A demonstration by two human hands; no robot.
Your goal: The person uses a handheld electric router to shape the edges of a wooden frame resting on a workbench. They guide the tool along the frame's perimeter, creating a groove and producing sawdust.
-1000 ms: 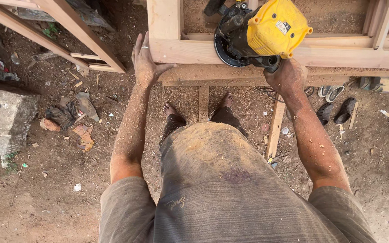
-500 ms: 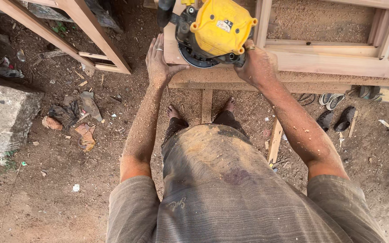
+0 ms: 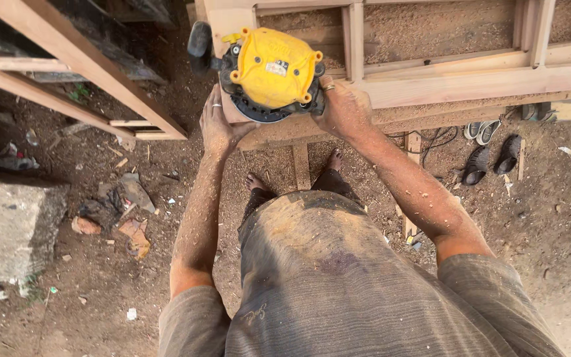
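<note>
A yellow and black power router [image 3: 271,71] rests on the near left corner of a wooden frame [image 3: 470,79]. My right hand [image 3: 343,106] grips the tool's right side handle. My left hand [image 3: 218,125] is pressed against the tool's left side at the frame's corner, a ring on one finger. A black knob sticks out at the tool's upper left. Both forearms are dusted with sawdust. The frame's panels are covered with sawdust.
Slanted timber rails [image 3: 80,73] lie at the upper left. A concrete block [image 3: 8,225] sits at the left edge, with scraps [image 3: 127,218] nearby. Sandals [image 3: 490,155] lie on the dirt at the right. My bare feet stand under the bench leg [image 3: 301,165].
The router has slid left along the frame's near rail to its corner. My right hand went with it, and my left hand came from the rail onto the tool's left side.
</note>
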